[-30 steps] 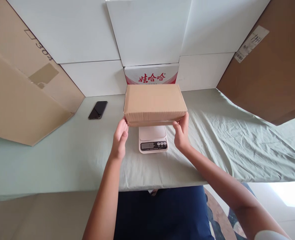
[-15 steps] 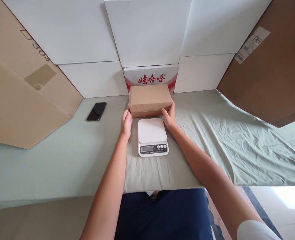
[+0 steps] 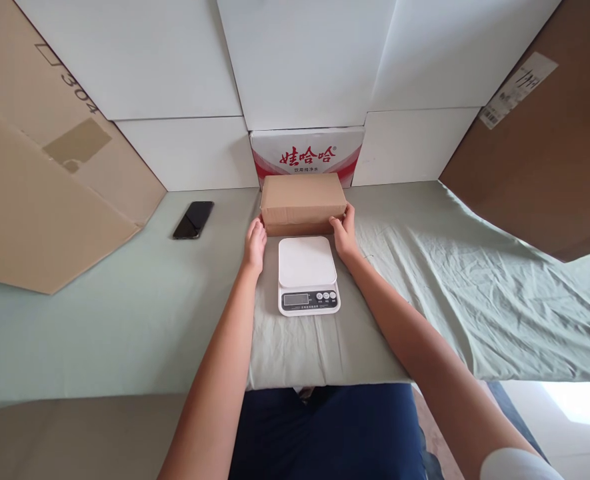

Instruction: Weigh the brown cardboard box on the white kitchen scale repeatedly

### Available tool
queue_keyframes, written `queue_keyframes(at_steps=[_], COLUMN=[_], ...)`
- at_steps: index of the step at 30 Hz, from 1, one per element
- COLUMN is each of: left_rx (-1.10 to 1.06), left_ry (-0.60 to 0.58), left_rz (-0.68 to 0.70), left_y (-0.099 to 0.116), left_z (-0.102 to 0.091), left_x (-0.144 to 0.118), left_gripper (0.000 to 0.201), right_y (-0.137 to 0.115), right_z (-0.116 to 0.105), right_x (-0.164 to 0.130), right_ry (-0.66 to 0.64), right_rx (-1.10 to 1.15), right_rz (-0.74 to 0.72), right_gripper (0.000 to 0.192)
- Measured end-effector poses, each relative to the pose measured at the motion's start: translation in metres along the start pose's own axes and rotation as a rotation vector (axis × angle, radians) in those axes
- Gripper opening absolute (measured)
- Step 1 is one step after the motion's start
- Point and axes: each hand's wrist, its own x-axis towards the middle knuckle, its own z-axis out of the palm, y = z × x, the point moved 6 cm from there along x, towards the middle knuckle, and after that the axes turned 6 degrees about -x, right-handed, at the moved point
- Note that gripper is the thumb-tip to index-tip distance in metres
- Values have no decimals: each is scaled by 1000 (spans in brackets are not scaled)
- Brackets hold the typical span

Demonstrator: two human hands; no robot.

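A closed brown cardboard box (image 3: 303, 193) sits on the cloth-covered table, behind a white kitchen scale (image 3: 307, 263). My left hand (image 3: 255, 245) grips the box at its left end, the fingers curled along the side. At the opposite end my right hand (image 3: 343, 232) clasps the right front corner, its thumb on the front face. The scale lies between my forearms with a bare platform; its dark display shows no readable digits. Fingertips at the far side of the box are hidden.
A black phone (image 3: 193, 220) lies on the green cloth (image 3: 125, 300) to the left. White panels (image 3: 305, 60) and a red-lettered white carton (image 3: 307, 150) stand behind the box. Large cardboard sheets flank the table, one on the left (image 3: 65, 200) and one on the right (image 3: 539, 160).
The box sits slightly lower against the carton, so more of the carton's lettering shows. Both hands keep their hold on it. The whole view has shifted a little.
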Motion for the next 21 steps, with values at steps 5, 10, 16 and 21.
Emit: queue_keyframes(at_steps=[5, 10, 16, 21], left_rx=[-19, -22, -50, -100], left_ry=[13, 25, 195, 245], left_rz=[-15, -27, 7, 49], left_y=[1, 3, 24, 41], left_z=[0, 2, -27, -43], left_x=[-1, -1, 4, 3], left_gripper=[75, 77, 72, 77], right_y=[2, 4, 19, 38], right_z=[1, 2, -29, -58], right_x=[1, 3, 13, 17], right_ry=[7, -2, 140, 278], right_rx=[24, 47, 65, 92], right_rz=[24, 40, 81, 186], right_gripper=[49, 47, 50, 42])
